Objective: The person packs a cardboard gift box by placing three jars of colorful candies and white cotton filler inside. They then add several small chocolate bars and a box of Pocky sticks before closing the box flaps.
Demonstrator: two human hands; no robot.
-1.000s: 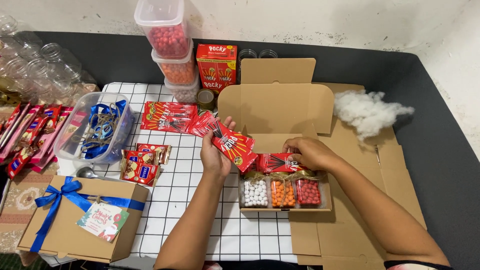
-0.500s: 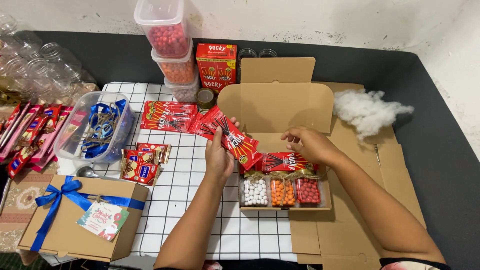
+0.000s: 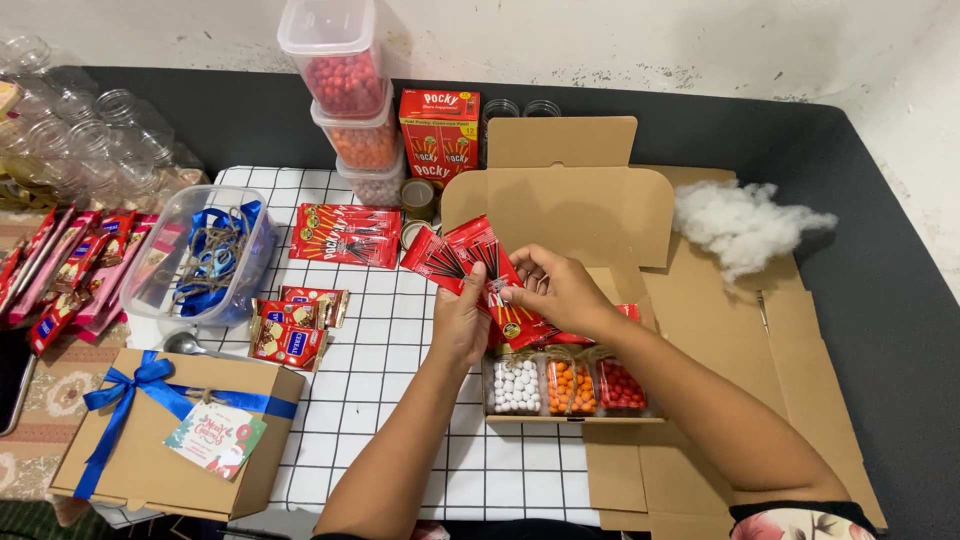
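Note:
My left hand (image 3: 459, 322) holds a fan of red snack-stick packets (image 3: 452, 255) above the left edge of an open cardboard box (image 3: 560, 215). My right hand (image 3: 556, 287) pinches one of those packets near its lower end, over the box. Inside the box, along its front wall, stand three small clear jars: white balls (image 3: 516, 385), orange balls (image 3: 571, 386) and red balls (image 3: 622, 385). Another red packet (image 3: 627, 312) lies in the box behind my right wrist, mostly hidden.
More red packets (image 3: 345, 234) lie on the checked cloth (image 3: 380, 340). A closed box with blue ribbon (image 3: 175, 432) sits front left, a clear tub with blue ribbon and scissors (image 3: 200, 258) behind it. Stacked candy tubs (image 3: 352, 90), a red snack carton (image 3: 438, 135) and white stuffing (image 3: 740, 225) stand farther back.
My right hand has risen from the packet lying in the box to the fanned packets in my left hand. My left hand moved slightly up and right.

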